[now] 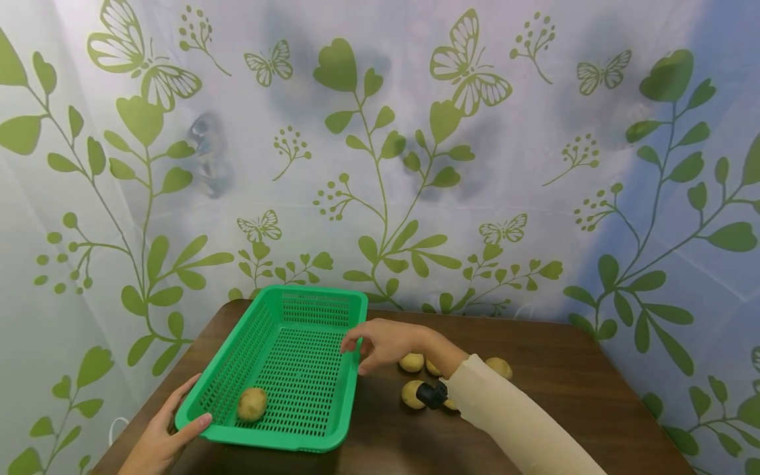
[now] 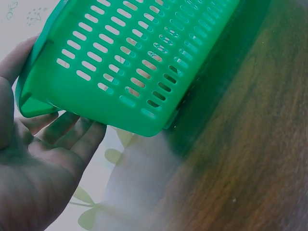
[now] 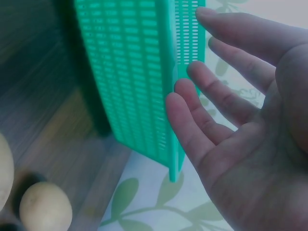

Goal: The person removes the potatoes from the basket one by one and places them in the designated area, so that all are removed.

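A green plastic basket (image 1: 267, 438) with slotted walls stands on the left part of the table. One potato (image 1: 252, 404) lies inside it, by the near left corner. My left hand (image 1: 157, 432) grips the basket's near left corner, thumb over the rim and fingers beneath, as the left wrist view of the basket wall (image 2: 50, 84) also shows. Over the right rim hovers my right hand (image 1: 386, 341), its fingers loosely bent with nothing in them. In the right wrist view those fingers (image 3: 190, 127) appear close to the rim; whether they touch it I cannot tell.
Several potatoes (image 1: 411, 394) lie on the brown table (image 1: 558, 376) right of the basket, partly hidden by my right forearm. A black device (image 1: 432, 394) is worn at the right wrist. Behind the table hangs a white curtain (image 1: 415, 264) with green leaves and butterflies.
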Available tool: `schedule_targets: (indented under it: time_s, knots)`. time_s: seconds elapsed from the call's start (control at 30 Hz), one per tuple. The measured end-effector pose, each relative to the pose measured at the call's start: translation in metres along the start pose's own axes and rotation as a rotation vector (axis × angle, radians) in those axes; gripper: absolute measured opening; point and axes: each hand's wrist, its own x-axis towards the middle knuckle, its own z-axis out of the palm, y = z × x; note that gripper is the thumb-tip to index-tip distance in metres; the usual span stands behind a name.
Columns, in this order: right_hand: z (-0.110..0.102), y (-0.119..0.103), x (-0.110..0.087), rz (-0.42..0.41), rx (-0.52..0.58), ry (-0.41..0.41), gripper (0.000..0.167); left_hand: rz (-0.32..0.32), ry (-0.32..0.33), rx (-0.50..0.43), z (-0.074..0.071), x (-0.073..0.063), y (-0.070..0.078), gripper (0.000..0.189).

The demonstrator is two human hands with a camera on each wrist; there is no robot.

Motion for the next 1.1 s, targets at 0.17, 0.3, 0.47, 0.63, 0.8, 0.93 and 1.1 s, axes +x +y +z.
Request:
schedule_targets:
  time_s: [0.17, 0.3, 0.47, 0.63, 0.8, 0.93, 1.1]
  knots:
    - [-0.001, -0.008, 0.008, -0.013, -0.026, -0.007, 0.04, 0.001, 0.003, 0.007, 0.0, 0.0, 0.0, 0.071]
    - [-0.001, -0.013, 0.014, -0.011, -0.045, -0.014, 0.04, -0.019, 0.011, 0.019, 0.0, 0.0, 0.001, 0.072]
    - [0.0, -0.018, 0.02, -0.018, -0.065, -0.025, 0.04, -0.032, 0.012, 0.006, -0.001, 0.0, 0.001, 0.072]
    - [0.001, -0.02, 0.028, -0.023, -0.059, -0.032, 0.04, -0.013, 0.002, -0.005, -0.001, 0.0, 0.001, 0.072]
    - [0.003, -0.022, 0.037, -0.035, -0.051, -0.043, 0.039, 0.001, -0.007, -0.023, -0.001, 0.001, 0.0, 0.072]
    - [0.005, -0.023, 0.045, -0.038, -0.063, -0.052, 0.04, 0.004, -0.007, -0.016, 0.0, 0.001, 0.0, 0.072]
    - [0.007, -0.027, 0.055, -0.046, -0.066, -0.056, 0.04, -0.008, 0.0, 0.009, -0.001, 0.0, 0.001, 0.072]
